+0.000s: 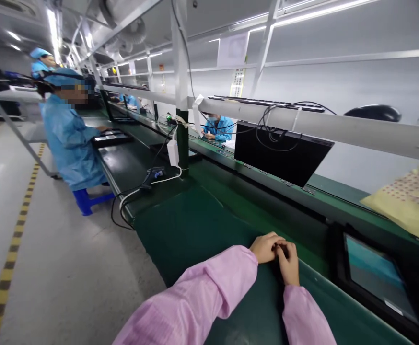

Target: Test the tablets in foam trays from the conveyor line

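My left hand (266,247) and my right hand (289,261) meet over the green mat (191,230) on the bench. Both have curled fingers, with the fingertips brought together. Something small and dark shows between them, mostly hidden by the fingers, so its kind cannot be made out. A dark strip runs down from under the right hand along the mat. Pink sleeves (209,282) cover both forearms.
To the right lies a black-framed device with a lit screen (375,273), near a yellow dotted cloth (411,196). A black monitor (277,155) stands behind the bench. Left are a post (182,139), cables, a handheld device (154,176) and a seated co-worker (69,134).
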A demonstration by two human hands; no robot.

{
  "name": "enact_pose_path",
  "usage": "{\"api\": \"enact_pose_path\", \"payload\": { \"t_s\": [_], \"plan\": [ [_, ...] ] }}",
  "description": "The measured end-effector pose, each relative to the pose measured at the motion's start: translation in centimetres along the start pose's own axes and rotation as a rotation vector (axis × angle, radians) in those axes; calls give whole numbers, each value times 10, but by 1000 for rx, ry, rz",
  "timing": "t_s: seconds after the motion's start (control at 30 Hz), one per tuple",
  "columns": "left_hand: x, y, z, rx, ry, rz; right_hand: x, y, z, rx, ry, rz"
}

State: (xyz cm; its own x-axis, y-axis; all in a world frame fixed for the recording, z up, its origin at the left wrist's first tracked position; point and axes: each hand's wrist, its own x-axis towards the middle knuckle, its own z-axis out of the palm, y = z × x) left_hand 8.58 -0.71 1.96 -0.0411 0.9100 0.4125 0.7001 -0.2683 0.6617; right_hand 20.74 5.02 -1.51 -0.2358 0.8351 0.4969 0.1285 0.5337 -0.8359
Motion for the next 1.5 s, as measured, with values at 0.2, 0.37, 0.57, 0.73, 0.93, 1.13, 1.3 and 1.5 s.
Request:
{"api": "enact_pose_path", "payload": {
  "t_s": [0.2, 0.37, 0.57, 0.73, 0.93, 1.13, 1.3, 1.5],
  "plan": [
    [1, 0, 0, -44, 14, -12, 0, -3, 0, -4, -1, 12],
    [0, 3, -2, -68, 25, -5, -1, -6, 0, -14, -8, 13],
    [-2, 3, -3, -68, 26, -4, -2, -6, 0, -19, -12, 14],
    [-2, 2, -2, -41, 18, -17, -2, -4, 0, -19, 8, 6],
    [-2, 3, -3, -30, 3, -25, -1, -3, 1, -25, 10, 5],
    [-1, 3, -3, -37, 2, -27, -1, -3, 1, -25, 8, 3],
    [0, 2, -3, -46, 2, -32, -1, -3, 1, -35, 1, 1],
    [0, 3, -3, -59, 11, -27, -1, -4, 0, -42, -9, 2]
  ]
}}
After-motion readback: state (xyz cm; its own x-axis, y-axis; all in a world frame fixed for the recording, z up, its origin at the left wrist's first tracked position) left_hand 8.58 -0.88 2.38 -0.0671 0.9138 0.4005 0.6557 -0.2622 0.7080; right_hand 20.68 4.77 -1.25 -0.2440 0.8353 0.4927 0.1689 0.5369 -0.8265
